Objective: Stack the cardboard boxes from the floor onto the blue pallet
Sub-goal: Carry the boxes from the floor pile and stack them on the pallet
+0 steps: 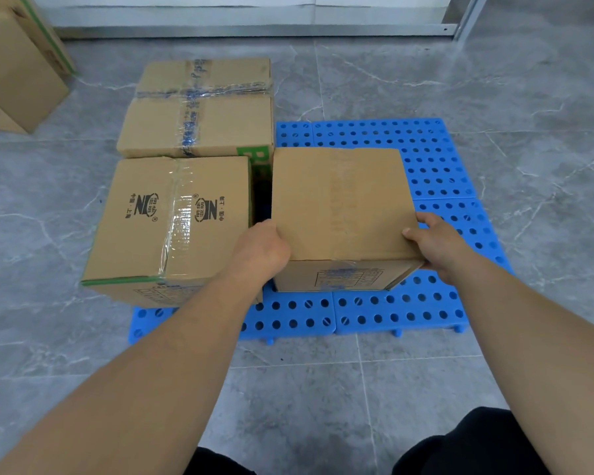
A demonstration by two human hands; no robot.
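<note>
Blue pallet (426, 303) on grey floor (494, 90). Rear box (199, 108) at pallet's far left; logo box (172, 217) at its near left. Plain box (340, 204) on pallet's middle, gripped by left hand (261, 252) and right hand (436, 245).

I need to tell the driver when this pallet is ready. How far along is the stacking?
Two taped boxes, the rear box and the logo box, already sit on the blue pallet. The left hand and right hand hold a third, plain box, over it. More cardboard boxes still wait on the floor at far left.
</note>
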